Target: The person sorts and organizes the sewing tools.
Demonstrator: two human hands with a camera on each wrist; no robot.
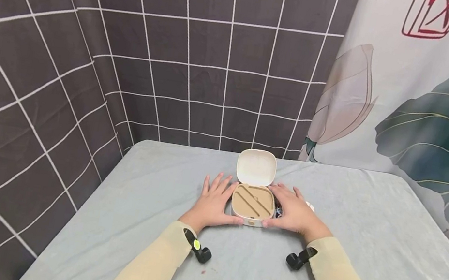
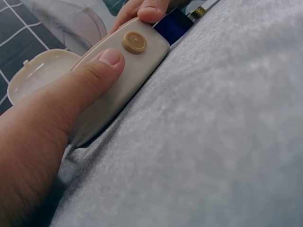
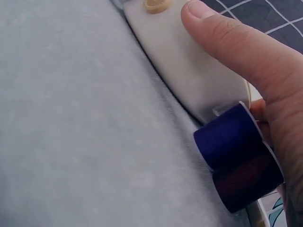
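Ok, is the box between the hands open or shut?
Open: the lid is tilted back behind the box, leaving the tan tray inside visible from above.

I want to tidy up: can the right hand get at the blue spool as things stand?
Probably yes: the right hand is close beside the blue spool, whose near side looks uncovered. That hand touches the box, though, so may need to let go first.

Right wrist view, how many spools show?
2: a blue spool beside the white box and a darker spool next to the blue one. More may be hidden behind the right hand.
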